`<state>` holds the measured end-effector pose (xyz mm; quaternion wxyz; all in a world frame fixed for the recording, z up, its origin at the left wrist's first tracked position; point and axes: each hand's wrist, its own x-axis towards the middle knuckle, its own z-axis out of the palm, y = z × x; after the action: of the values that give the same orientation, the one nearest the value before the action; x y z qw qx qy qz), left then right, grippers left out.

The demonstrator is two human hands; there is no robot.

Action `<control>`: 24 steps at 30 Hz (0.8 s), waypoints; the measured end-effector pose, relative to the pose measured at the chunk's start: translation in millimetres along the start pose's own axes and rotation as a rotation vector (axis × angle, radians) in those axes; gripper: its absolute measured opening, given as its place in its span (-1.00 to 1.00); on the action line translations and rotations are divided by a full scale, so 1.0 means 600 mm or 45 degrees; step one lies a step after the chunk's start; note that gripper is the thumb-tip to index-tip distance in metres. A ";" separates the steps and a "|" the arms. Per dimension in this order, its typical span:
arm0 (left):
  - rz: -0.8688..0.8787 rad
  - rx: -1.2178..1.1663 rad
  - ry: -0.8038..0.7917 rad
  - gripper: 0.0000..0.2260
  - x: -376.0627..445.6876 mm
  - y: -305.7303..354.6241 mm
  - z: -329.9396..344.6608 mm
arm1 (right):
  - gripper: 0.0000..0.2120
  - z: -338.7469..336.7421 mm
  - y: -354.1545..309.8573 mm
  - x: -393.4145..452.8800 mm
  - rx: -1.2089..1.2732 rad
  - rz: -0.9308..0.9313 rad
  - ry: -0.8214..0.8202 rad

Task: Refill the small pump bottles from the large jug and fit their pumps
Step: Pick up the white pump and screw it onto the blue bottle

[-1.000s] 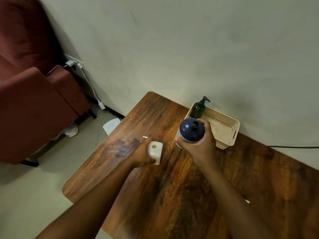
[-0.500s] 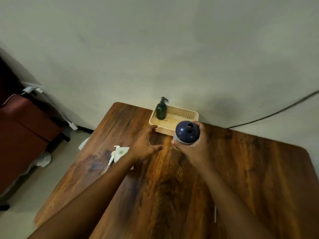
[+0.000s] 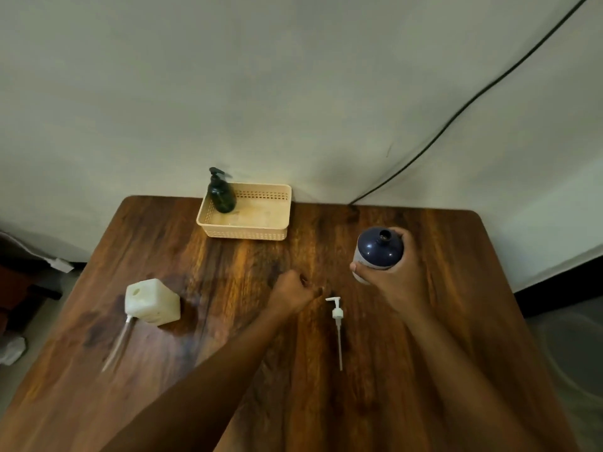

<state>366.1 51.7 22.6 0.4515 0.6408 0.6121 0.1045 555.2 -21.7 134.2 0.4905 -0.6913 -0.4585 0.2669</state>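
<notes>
My right hand [image 3: 396, 282] grips a dark blue bottle [image 3: 378, 249] with an open neck, upright on the wooden table [image 3: 228, 321]. My left hand [image 3: 292, 293] hovers loosely curled just left of a white pump [image 3: 337, 324] that lies flat with its tube pointing toward me; the fingers hold nothing. A white square bottle [image 3: 151, 301] with an open hole in its top stands at the left. Another pump tube [image 3: 119, 342] lies against its near side. A dark green pump bottle [image 3: 222, 194] stands in the left corner of a beige basket [image 3: 248, 233].
The basket sits at the table's far edge against the wall. A black cable [image 3: 456, 115] runs down the wall to the table's back edge. The table's right edge drops to the floor beside my right arm.
The view has swung right. My left hand let go of the white square bottle and moved right toward the white pump. My right hand kept hold of the blue bottle.
</notes>
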 end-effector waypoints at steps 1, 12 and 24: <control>-0.032 0.005 -0.023 -0.82 0.002 0.001 0.016 | -0.19 -0.008 0.009 -0.002 0.001 0.006 0.011; -0.302 0.052 -0.086 -0.59 0.024 0.011 0.143 | -0.16 -0.053 0.091 -0.016 -0.019 0.115 0.024; -0.274 0.115 0.005 -0.60 0.034 0.024 0.157 | -0.15 -0.030 0.085 -0.004 -0.003 0.131 -0.025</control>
<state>445.4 29.4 -29.9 0.4297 0.5907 0.6823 0.0289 587.8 -36.5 93.9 0.4709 -0.7117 -0.4276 0.2981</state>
